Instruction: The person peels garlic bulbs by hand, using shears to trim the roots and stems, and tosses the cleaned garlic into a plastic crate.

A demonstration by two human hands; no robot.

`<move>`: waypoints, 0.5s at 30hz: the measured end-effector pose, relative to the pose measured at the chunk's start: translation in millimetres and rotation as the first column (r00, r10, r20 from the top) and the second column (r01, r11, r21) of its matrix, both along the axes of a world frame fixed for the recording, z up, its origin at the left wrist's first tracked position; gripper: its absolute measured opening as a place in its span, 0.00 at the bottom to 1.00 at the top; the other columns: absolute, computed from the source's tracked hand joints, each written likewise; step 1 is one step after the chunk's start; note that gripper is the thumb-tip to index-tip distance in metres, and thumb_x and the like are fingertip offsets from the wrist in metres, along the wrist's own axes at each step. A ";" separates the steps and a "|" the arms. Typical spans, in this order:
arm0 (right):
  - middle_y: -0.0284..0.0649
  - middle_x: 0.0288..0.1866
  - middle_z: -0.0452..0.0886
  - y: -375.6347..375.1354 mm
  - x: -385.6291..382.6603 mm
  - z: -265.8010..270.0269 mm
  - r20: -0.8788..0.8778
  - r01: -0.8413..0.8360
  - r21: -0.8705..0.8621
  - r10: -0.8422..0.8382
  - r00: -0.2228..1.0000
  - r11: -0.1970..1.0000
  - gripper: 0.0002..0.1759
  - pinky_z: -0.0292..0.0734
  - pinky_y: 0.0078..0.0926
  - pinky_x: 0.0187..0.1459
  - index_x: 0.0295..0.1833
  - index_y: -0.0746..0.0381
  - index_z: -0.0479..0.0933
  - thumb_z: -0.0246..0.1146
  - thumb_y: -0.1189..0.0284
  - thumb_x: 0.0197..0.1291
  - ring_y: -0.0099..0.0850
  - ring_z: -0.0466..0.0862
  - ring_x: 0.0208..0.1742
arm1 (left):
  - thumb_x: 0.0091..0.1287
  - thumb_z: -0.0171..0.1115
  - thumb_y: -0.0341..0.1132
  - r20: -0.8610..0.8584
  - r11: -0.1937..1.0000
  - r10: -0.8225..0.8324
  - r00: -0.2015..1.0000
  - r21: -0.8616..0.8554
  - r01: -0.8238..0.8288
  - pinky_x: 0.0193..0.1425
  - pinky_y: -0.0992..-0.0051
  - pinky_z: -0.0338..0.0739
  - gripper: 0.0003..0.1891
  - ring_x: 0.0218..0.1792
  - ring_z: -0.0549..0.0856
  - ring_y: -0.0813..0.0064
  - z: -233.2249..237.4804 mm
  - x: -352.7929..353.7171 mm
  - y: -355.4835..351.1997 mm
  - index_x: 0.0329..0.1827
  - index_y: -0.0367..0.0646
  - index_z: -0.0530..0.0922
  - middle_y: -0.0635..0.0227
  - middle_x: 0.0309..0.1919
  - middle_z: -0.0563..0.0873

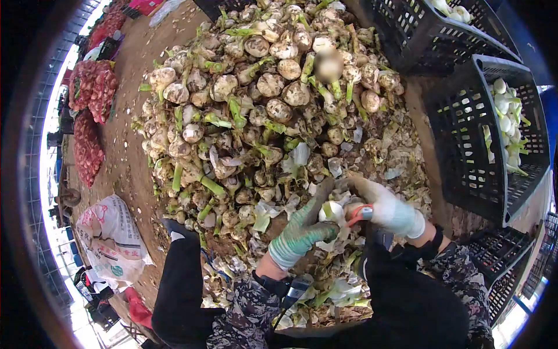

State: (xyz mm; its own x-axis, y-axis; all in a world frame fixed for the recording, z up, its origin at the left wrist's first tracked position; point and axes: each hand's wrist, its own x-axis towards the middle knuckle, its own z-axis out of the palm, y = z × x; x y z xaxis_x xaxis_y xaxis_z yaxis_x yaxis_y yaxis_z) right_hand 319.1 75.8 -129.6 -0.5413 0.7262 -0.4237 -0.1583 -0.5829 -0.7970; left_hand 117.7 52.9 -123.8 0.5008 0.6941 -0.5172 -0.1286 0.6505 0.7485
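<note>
My left hand (299,232), in a green-and-white glove, is closed around a white bulb (331,212) that looks like an onion or garlic. Close against it on the right is my right hand (388,210), also gloved, with its fingers wrapped round a small tool with an orange-red and grey handle (360,215). The tool's working end is hidden. Loose pale skins (331,244) hang below the bulb. Just beyond both hands rises a large heap of soil-stained bulbs (270,84) with cut green stems.
Black crates (465,154) stand on the right, one holding cleaned white bulbs (507,119). A white printed sack (113,238) lies at left, with red mesh bags (87,148) farther back. Peelings (337,291) cover the ground between my knees.
</note>
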 end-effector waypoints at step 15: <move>0.46 0.37 0.79 -3.2 10.7 -18.3 0.696 -0.409 0.328 0.075 0.714 0.851 0.13 0.74 0.38 0.42 0.37 0.62 0.78 0.58 0.65 0.52 0.44 0.80 0.38 | 0.62 0.52 0.37 0.340 0.664 0.744 0.575 -0.279 -0.694 0.67 0.61 0.60 0.29 0.62 0.67 0.60 1.1 14.8 2.9 0.67 0.46 0.59 0.59 0.61 0.69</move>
